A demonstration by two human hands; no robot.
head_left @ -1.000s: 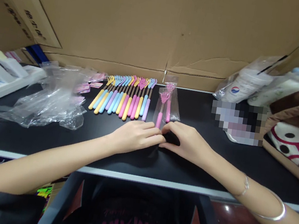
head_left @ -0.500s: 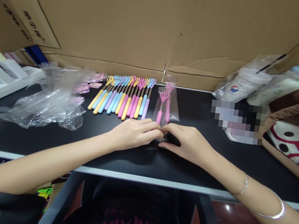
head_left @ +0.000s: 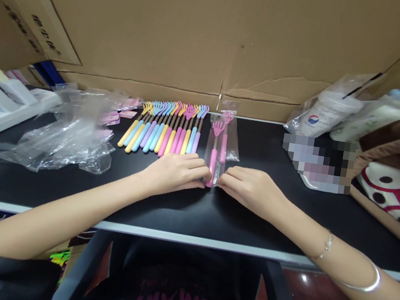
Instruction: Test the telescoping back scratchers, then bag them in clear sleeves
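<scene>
A pink back scratcher (head_left: 214, 154) with a claw-shaped head lies in a clear plastic bag (head_left: 210, 141) on the black table. My left hand (head_left: 181, 173) pinches the bag's lower left corner, beside the handle end. On the other side, my right hand (head_left: 250, 188) has its fingers closed at the lower right corner of the same bag. Just behind lies another bagged pink back scratcher (head_left: 223, 146), partly overlapped. To the left, a row of back scratchers (head_left: 166, 140) in yellow, blue, purple and pink lies side by side, claws toward the back.
A heap of clear plastic bags (head_left: 70, 135) and pink cards (head_left: 112, 117) lies at left, near a white power strip (head_left: 10, 109). At right stand a bagged cup (head_left: 321, 113), a bottle (head_left: 393, 116) and a fabric bag (head_left: 394, 184). Cardboard (head_left: 187, 33) walls the back.
My hands have moved slightly apart along the bag's lower edge. The pink handle's end now shows between them, and my right fingers have closed from a wider pinch.
</scene>
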